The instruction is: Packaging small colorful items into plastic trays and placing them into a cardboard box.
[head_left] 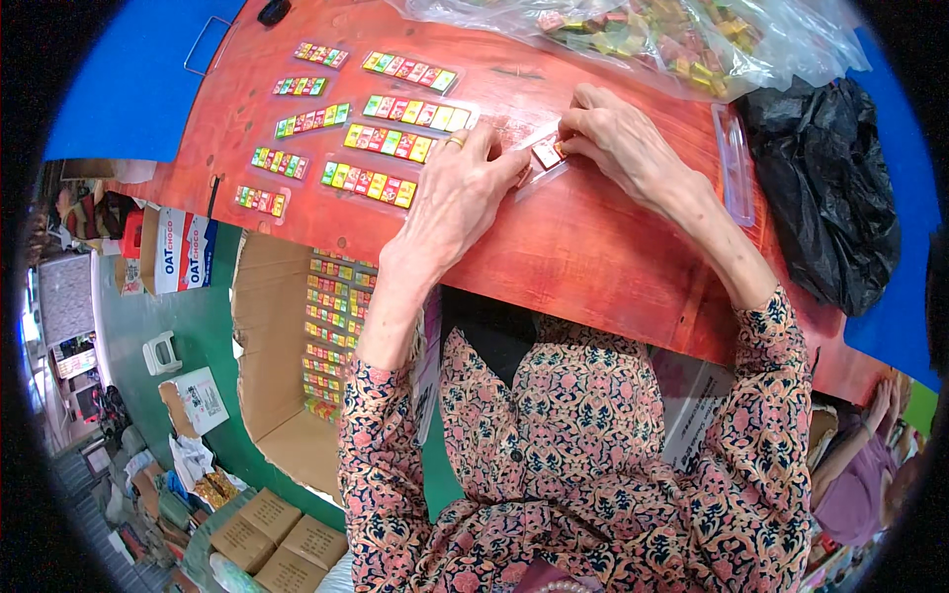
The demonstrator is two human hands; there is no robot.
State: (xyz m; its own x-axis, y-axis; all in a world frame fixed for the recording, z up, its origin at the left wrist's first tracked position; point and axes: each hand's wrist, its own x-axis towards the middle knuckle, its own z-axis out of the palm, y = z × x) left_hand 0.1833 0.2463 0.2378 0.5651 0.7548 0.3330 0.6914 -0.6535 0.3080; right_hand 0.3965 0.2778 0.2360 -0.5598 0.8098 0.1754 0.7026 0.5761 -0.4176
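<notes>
On the red table point(554, 267) lies a narrow clear plastic tray point(539, 185), between my two hands. A small red-and-white wrapped sweet point(547, 151) sits at the tray, partly covered by fingers. My right hand point(621, 146) is closed, its fingertips pinching that sweet from the right. From the left, my left hand point(450, 198) holds the tray's edge, thumb reaching toward the sweet and fingers bent. Just left of it stand rows of filled trays point(381, 185), packed with small red, yellow, green and white sweets.
At the far side a large clear bag point(682, 44) holds many loose sweets. A black plastic bag point(820, 188) and stacked empty clear trays point(733, 163) lie at the right. Below the table's left edge stands an open cardboard box point(272, 336) with filled trays inside. Another person point(855, 474) sits at the right.
</notes>
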